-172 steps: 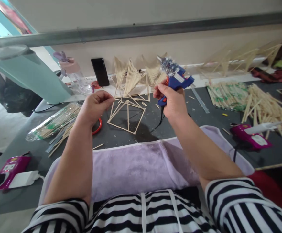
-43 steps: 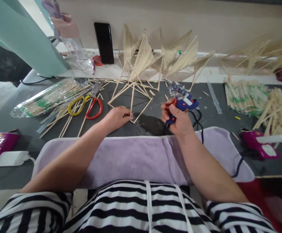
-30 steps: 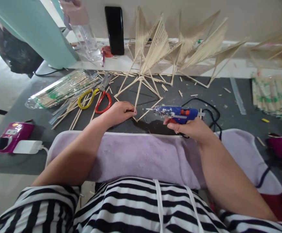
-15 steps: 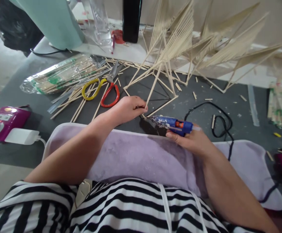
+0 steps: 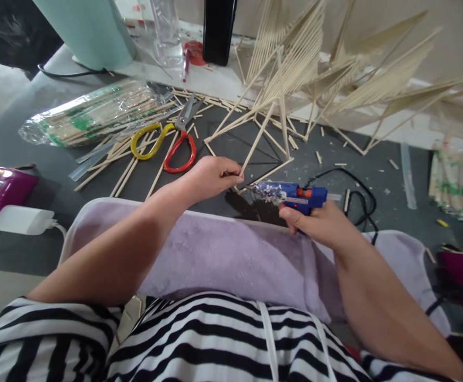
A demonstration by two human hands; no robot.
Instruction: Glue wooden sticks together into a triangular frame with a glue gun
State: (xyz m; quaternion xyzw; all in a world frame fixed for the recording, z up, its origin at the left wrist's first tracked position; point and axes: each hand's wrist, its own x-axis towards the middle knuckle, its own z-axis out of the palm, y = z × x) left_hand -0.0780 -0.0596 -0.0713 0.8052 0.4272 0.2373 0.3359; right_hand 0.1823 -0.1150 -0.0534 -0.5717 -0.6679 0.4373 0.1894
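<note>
Glue gun (image 5: 295,193), blue, in right hand (image 5: 319,222): fingers wrapped around handle, firm grip, trigger area mostly hidden. Nozzle aimed left, just beside near corner of stick frame (image 5: 258,138); actual contact at tip unclear. Small red light lit on gun body, silvery flaky covering over front end, clear glue stick poking out of the back. Black cord (image 5: 374,205) looped on table (image 5: 399,217) right of gun, then down onto lavender mat (image 5: 223,260).

Left hand (image 5: 211,179) low over table, thumb and fingertips pinching lower end of frame's slanted stick, right by same corner. Frame location: mid-table, between hands and back wall, base flat, sticks rising to peaks behind.

Left of frame: scissors (image 5: 181,125), blades apart, one yellow handle, one red, partly over loose sticks (image 5: 126,178). Beyond those, stick pack (image 5: 92,114) in clear plastic. Behind frame: fanned stick models (image 5: 295,71) along wall, black phone (image 5: 218,32) propped upright, clear bottle (image 5: 165,34) to its left. Far left: magenta box (image 5: 6,185) with white adapter (image 5: 23,219) plugged in. Right side: translucent strip (image 5: 408,178) flat on table, short of green-marked stick bundle (image 5: 458,183).
</note>
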